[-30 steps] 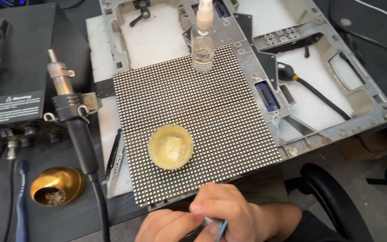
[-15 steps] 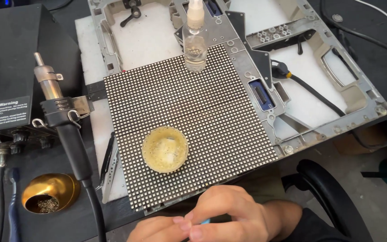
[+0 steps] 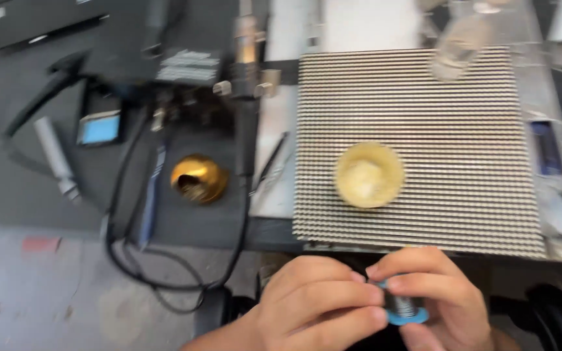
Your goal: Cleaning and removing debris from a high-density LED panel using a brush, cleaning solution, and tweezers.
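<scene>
Small blue-flanged solder spool [image 3: 403, 308], at six o'clock below the bench edge, pinched between fingers of left hand [image 3: 317, 305] and right hand [image 3: 434, 292]; at twelve o'clock, yellow flux tub [image 3: 368, 174] on dotted LED panel [image 3: 417, 143]; brass tip-cleaner [image 3: 198, 178] at ten o'clock.

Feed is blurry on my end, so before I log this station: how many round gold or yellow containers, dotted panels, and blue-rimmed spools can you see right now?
Round gold or yellow containers: 2, the brass bowl on the dark mat and the yellow dish on the panel
Dotted LED panel: 1
Blue-rimmed spool, held between both hands: 1
Total: 4
</scene>
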